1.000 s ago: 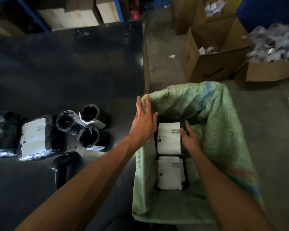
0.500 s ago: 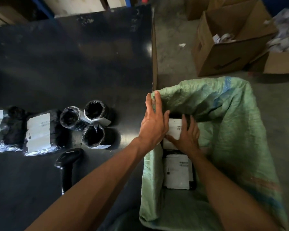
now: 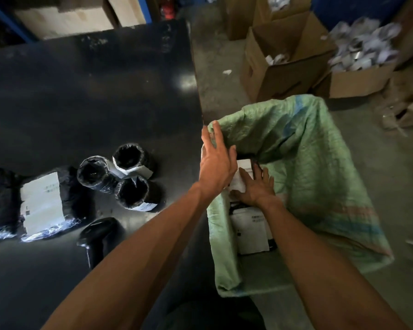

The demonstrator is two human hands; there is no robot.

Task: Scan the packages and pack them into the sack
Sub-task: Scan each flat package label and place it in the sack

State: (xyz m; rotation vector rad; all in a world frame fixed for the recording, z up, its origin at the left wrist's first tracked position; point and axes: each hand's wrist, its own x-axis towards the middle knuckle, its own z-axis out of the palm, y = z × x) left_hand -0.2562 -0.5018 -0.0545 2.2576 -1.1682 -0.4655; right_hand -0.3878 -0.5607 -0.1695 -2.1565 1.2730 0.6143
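Only white labels (image 3: 244, 171) (print unreadable) under hands (image 3: 256, 186).

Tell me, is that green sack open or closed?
Open: the green sack gapes wide, two labelled packages visible inside.

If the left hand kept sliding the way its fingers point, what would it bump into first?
Most likely the far rim of the green woven sack: the left hand points away from the person, fingertips already at that folded edge. Depth is hard to judge, so it may pass just above.
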